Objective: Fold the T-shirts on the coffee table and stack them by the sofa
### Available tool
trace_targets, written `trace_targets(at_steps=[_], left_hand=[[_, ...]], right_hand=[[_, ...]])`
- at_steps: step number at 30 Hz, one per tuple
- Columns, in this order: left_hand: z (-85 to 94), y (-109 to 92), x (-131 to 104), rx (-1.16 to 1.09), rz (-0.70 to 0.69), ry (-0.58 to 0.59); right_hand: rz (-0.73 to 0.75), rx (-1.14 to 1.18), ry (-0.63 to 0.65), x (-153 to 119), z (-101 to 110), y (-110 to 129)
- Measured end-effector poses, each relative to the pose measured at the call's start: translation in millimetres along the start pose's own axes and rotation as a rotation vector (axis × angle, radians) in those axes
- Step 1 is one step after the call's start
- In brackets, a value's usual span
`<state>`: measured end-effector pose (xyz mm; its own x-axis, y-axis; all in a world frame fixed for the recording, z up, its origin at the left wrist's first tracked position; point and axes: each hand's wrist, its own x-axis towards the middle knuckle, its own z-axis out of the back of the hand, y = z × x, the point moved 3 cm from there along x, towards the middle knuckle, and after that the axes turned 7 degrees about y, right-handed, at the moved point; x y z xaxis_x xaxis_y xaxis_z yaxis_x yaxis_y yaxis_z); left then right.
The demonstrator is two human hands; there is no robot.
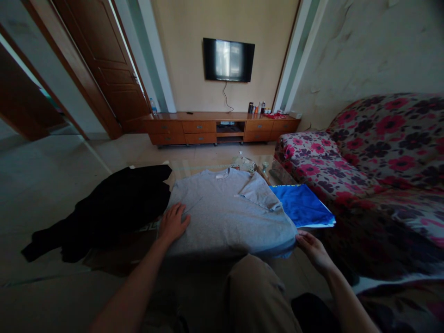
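Note:
A grey T-shirt (222, 208) lies spread over a low glass table, its collar pointing away from me and its right sleeve folded in across the chest. My left hand (173, 224) rests flat on the shirt's left edge with the fingers apart. At the lower right corner my right hand (314, 247) pinches the shirt's edge between thumb and fingers. Left of the shirt lies a rumpled black garment (118, 208), partly over the table's side. A folded blue cloth (301, 206) sits to the right, partly under the shirt.
A sofa with a floral cover (374, 152) stands close on the right. Small items, including a glass (265, 166), are at the table's far right. Beyond stands a low wooden cabinet (199, 132) with bottles on it, under a wall television (228, 60). My knee (260, 286) is near the table.

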<state>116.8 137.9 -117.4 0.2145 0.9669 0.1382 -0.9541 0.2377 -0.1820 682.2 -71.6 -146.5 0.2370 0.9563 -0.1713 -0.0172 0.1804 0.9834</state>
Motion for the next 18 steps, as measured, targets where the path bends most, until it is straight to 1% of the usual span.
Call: trace_targets(at_steps=[2,4,5,7,9,10,12,13,15,17,18], left_hand=[[6.8,3.1,0.7,-0.027,0.047,-0.039],[17.1,9.0,-0.7,-0.040,0.182,-0.069],[22.0,13.1,-2.2,-0.050,0.259,-0.043],[30.4,23.1,-7.1,-0.092,0.373,0.091],[38.3,36.5,-15.7,-0.137,0.432,0.239],[42.9,44.8,-21.5,-0.144,0.456,0.279],[51.2,63.5,-36.1,-0.155,0.511,0.318],[53.0,72.7,-45.1,-0.193,0.549,0.362],[51.2,87.1,-65.4,-0.347,0.638,0.510],[47.0,92.9,-84.6,-0.508,0.690,0.628],[45.6,93.0,-92.2,-0.557,0.693,0.646]], right_hand=[[0.020,-0.044,-0.047,0.3,-7.4,0.1],[0.048,-0.091,-0.117,1.8,-12.1,0.5],[0.057,-0.114,-0.145,2.9,-12.9,0.7],[0.052,-0.140,-0.168,4.8,-11.3,1.4],[0.027,-0.129,-0.137,5.3,-6.8,2.9],[0.016,-0.116,-0.110,4.7,-4.1,4.4],[-0.001,-0.107,-0.045,2.1,0.5,9.1],[-0.007,-0.120,-0.006,0.3,1.8,12.2],[-0.008,-0.176,0.069,-3.0,1.5,18.8],[0.015,-0.239,0.101,-5.4,-1.7,24.7],[0.033,-0.259,0.099,-6.3,-4.1,26.8]])
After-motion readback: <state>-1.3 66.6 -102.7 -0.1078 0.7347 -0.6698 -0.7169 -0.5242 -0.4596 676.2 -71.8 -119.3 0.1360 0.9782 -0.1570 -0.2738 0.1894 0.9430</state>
